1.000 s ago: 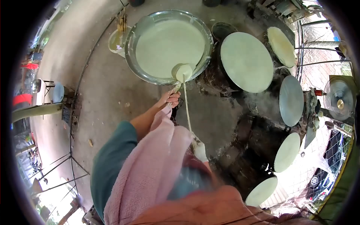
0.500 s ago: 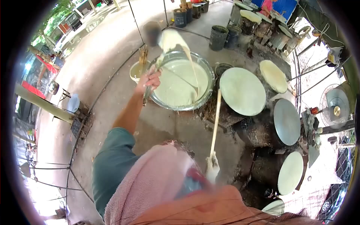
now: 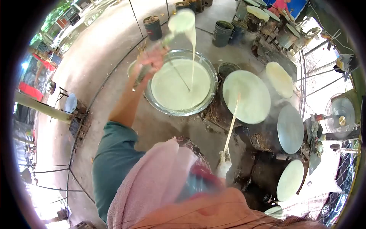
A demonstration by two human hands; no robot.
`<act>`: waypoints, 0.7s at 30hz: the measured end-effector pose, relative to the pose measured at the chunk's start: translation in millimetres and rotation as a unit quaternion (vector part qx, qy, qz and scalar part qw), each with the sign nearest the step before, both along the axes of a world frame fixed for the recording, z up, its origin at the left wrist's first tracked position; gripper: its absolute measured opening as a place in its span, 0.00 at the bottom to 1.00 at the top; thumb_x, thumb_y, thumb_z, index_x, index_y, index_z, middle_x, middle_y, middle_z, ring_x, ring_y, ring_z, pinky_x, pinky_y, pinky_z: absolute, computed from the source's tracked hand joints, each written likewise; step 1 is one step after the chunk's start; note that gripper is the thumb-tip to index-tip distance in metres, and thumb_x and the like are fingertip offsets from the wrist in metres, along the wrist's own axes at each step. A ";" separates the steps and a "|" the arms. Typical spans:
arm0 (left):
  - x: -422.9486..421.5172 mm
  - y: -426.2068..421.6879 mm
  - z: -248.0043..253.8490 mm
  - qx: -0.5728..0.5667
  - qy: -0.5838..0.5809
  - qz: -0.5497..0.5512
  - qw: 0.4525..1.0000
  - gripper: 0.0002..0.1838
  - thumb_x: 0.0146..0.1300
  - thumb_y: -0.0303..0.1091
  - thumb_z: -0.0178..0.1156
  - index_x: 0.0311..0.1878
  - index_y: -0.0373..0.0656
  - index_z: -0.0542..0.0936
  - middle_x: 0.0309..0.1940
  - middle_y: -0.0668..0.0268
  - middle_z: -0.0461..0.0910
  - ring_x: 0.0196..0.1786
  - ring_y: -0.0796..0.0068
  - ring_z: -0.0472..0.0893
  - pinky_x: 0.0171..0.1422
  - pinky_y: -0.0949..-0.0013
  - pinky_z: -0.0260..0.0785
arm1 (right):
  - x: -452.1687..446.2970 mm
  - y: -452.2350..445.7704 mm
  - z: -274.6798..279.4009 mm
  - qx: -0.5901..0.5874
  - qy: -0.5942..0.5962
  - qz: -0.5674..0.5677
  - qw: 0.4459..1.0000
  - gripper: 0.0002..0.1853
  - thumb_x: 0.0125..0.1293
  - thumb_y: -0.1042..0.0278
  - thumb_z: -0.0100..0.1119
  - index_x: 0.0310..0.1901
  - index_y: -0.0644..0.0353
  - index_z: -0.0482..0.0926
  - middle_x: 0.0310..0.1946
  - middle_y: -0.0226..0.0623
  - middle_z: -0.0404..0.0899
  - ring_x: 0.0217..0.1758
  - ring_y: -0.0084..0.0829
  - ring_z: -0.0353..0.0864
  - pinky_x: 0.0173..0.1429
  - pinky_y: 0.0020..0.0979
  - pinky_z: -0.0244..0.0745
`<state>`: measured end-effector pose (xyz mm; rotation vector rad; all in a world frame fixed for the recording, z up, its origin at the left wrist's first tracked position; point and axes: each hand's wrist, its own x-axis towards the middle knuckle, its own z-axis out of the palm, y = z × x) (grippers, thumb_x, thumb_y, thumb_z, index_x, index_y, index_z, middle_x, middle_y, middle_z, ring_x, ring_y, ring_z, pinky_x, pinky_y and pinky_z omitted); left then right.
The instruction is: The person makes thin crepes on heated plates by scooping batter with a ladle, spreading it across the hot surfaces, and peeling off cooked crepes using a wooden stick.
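My left hand [image 3: 152,59], bare and slightly blurred, is closed around the handle of a ladle [image 3: 182,21]. The ladle is raised over the far side of a wide metal basin [image 3: 181,113], and a stream of pale batter [image 3: 171,91] falls from it into the basin. In a white glove, my right hand [image 3: 224,164] grips a long wooden stick [image 3: 231,129]. Its far end lies over the nearest round griddle [image 3: 249,91], which is covered with a pale layer; whether the tip touches is hard to tell.
More round griddles curve along the right: a bare grey one [image 3: 290,129] and a pale-coated one [image 3: 290,180]. A pale oval sheet [image 3: 279,80] lies beyond. Dark buckets [image 3: 222,33] stand behind the basin. A fan [image 3: 340,118] is at the far right. A person in pink [image 3: 281,5] is in the background.
The ladle has risen and shifted slightly right, its batter stream now steeper and thinner. The stick has swung right, from beside the griddle to over its surface.
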<state>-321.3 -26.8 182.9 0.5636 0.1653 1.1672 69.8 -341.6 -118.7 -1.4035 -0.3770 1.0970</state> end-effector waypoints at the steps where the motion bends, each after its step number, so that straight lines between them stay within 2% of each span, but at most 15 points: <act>1: -6.3 4.4 32.0 0.016 -0.075 -0.064 0.995 0.16 0.73 0.33 0.46 0.52 0.28 0.67 0.21 0.77 0.65 0.14 0.93 0.64 0.23 0.82 0.49 | -0.5 5.2 0.8 -0.007 0.007 -0.001 1.000 0.25 0.64 0.80 0.59 0.63 0.70 0.69 0.57 0.34 0.74 0.52 0.21 0.75 0.58 0.22 0.72; 2: -8.2 5.6 64.0 0.034 -0.148 -0.127 0.980 0.15 0.73 0.34 0.45 0.52 0.29 0.68 0.20 0.77 0.64 0.14 0.93 0.63 0.23 0.82 0.49 | -2.9 9.4 -1.1 -0.001 0.010 0.002 1.000 0.25 0.64 0.81 0.59 0.63 0.70 0.69 0.57 0.34 0.74 0.52 0.21 0.75 0.58 0.22 0.72; 5: -26.0 24.4 102.7 0.149 0.054 -0.021 0.987 0.15 0.75 0.36 0.41 0.48 0.32 0.70 0.19 0.77 0.61 0.13 0.91 0.60 0.23 0.81 0.49 | -9.7 20.1 -6.7 0.039 0.025 0.020 0.999 0.24 0.63 0.83 0.59 0.62 0.71 0.69 0.59 0.36 0.73 0.54 0.23 0.75 0.58 0.23 0.73; 6: -29.2 26.2 102.7 0.114 0.084 0.013 0.990 0.15 0.75 0.36 0.40 0.47 0.33 0.70 0.19 0.78 0.61 0.13 0.91 0.60 0.23 0.81 0.49 | -12.2 25.9 -4.7 0.038 0.027 0.023 0.999 0.24 0.63 0.83 0.59 0.62 0.71 0.69 0.59 0.37 0.73 0.55 0.23 0.74 0.58 0.24 0.73; 8: -32.8 29.7 78.8 0.031 0.143 0.077 0.986 0.15 0.76 0.37 0.39 0.44 0.35 0.71 0.18 0.78 0.60 0.13 0.91 0.58 0.22 0.80 0.50 | -17.1 29.4 -3.5 0.024 0.031 0.025 0.999 0.25 0.63 0.83 0.59 0.62 0.71 0.69 0.60 0.38 0.72 0.56 0.24 0.74 0.58 0.24 0.73; 10: -32.1 35.8 43.2 -0.032 0.191 0.081 0.978 0.14 0.75 0.37 0.40 0.43 0.37 0.71 0.18 0.78 0.59 0.13 0.91 0.59 0.21 0.80 0.52 | -18.4 30.9 -8.1 0.009 0.017 0.030 0.999 0.24 0.63 0.84 0.59 0.62 0.71 0.69 0.61 0.39 0.72 0.56 0.24 0.74 0.59 0.24 0.73; 13: -37.1 64.7 -26.8 -0.148 0.069 0.034 0.986 0.12 0.73 0.36 0.43 0.42 0.38 0.71 0.17 0.78 0.61 0.14 0.89 0.60 0.20 0.79 0.54 | -13.8 30.3 -1.7 -0.003 0.017 0.036 0.999 0.24 0.63 0.83 0.58 0.62 0.71 0.69 0.61 0.38 0.72 0.56 0.25 0.74 0.59 0.25 0.73; 15: -26.1 68.8 -58.3 -0.109 0.242 0.073 0.961 0.12 0.74 0.37 0.43 0.36 0.41 0.70 0.17 0.78 0.61 0.15 0.88 0.61 0.20 0.80 0.54 | -7.0 25.6 11.5 -0.022 0.018 0.040 0.999 0.24 0.64 0.83 0.58 0.63 0.71 0.69 0.62 0.39 0.71 0.57 0.25 0.74 0.60 0.25 0.73; 16: -7.5 61.7 -51.4 -0.082 0.327 0.090 0.937 0.13 0.74 0.38 0.43 0.34 0.43 0.69 0.17 0.78 0.62 0.15 0.87 0.61 0.21 0.81 0.55 | -3.0 23.9 16.9 -0.019 0.008 0.027 0.999 0.24 0.64 0.83 0.58 0.63 0.70 0.69 0.62 0.39 0.71 0.57 0.26 0.74 0.60 0.26 0.73; 17: 19.6 46.2 -48.4 -0.038 0.411 0.176 0.894 0.13 0.73 0.36 0.42 0.37 0.38 0.72 0.16 0.74 0.64 0.14 0.83 0.62 0.17 0.76 0.52 | 0.7 23.4 21.0 -0.012 -0.001 0.012 1.000 0.25 0.64 0.83 0.58 0.63 0.70 0.68 0.62 0.39 0.71 0.57 0.26 0.74 0.60 0.26 0.73; 19: 67.0 21.3 -36.5 0.004 0.548 0.190 0.815 0.15 0.73 0.37 0.42 0.36 0.37 0.72 0.16 0.73 0.62 0.12 0.81 0.61 0.16 0.75 0.51 | 16.1 16.7 23.7 -0.006 -0.007 -0.013 1.000 0.25 0.64 0.83 0.57 0.64 0.70 0.68 0.63 0.39 0.69 0.59 0.27 0.74 0.60 0.27 0.74; 21: 112.0 15.9 -24.6 -0.001 0.506 0.087 0.858 0.15 0.74 0.38 0.42 0.36 0.37 0.71 0.16 0.73 0.62 0.12 0.81 0.60 0.15 0.74 0.50 | 42.6 13.4 20.3 0.006 -0.007 -0.044 0.999 0.25 0.65 0.83 0.57 0.64 0.70 0.68 0.63 0.38 0.69 0.59 0.27 0.73 0.60 0.28 0.74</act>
